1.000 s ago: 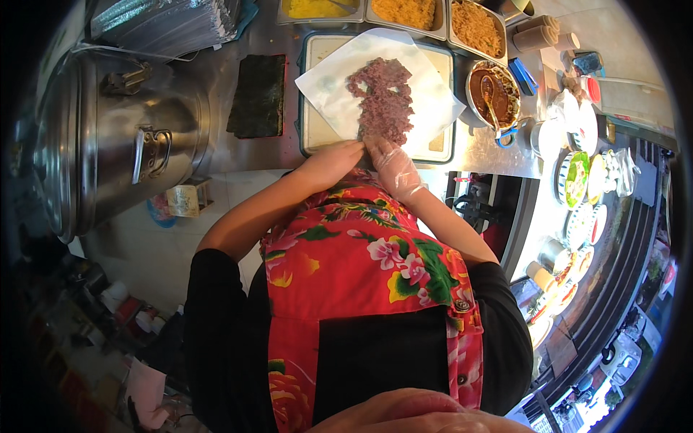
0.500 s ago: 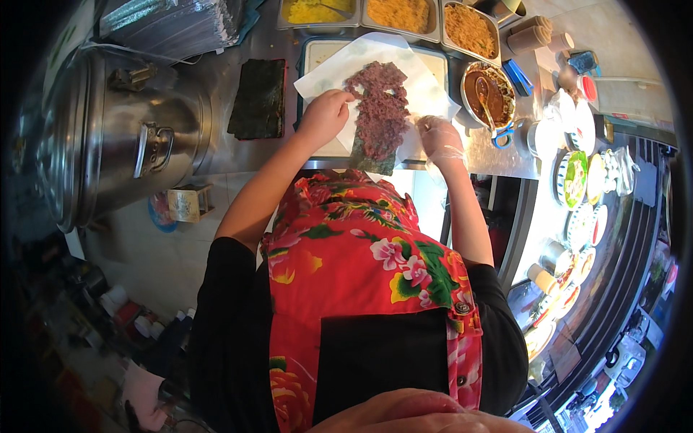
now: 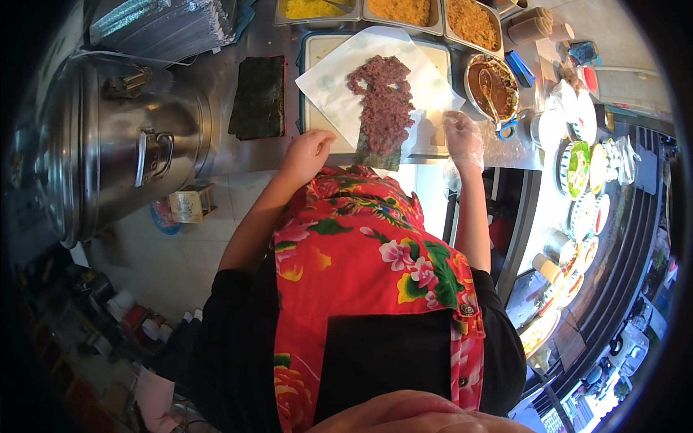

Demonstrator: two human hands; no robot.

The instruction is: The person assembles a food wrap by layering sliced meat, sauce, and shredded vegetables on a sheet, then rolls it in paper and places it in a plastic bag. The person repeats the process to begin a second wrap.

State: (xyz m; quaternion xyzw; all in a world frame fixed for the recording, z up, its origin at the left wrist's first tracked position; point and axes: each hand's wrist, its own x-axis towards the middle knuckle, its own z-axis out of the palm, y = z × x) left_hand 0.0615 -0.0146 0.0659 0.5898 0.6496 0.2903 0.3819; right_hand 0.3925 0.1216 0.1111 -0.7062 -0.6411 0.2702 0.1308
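Observation:
A thin layer of dark purple rice is spread over a nori sheet, whose bare dark end shows at the near side. Beneath it lies white paper on a pale cutting board. My left hand is bare, its fingers curled together with nothing seen in them, near the board's front left corner. Inside a clear plastic glove, my right hand hovers by the board's right edge, apart from the rice. Its fingers are closed, and whatever they may hold is hidden.
A stack of nori sheets sits left of the board, beside a large steel pot. Metal trays of yellow food and orange shreds line the back. To the right stand a sauce bowl with a spoon and blue-handled scissors.
My left hand has drawn back from the rice's left edge toward the board's near edge. My right hand has moved rightward, away from the rice and paper.

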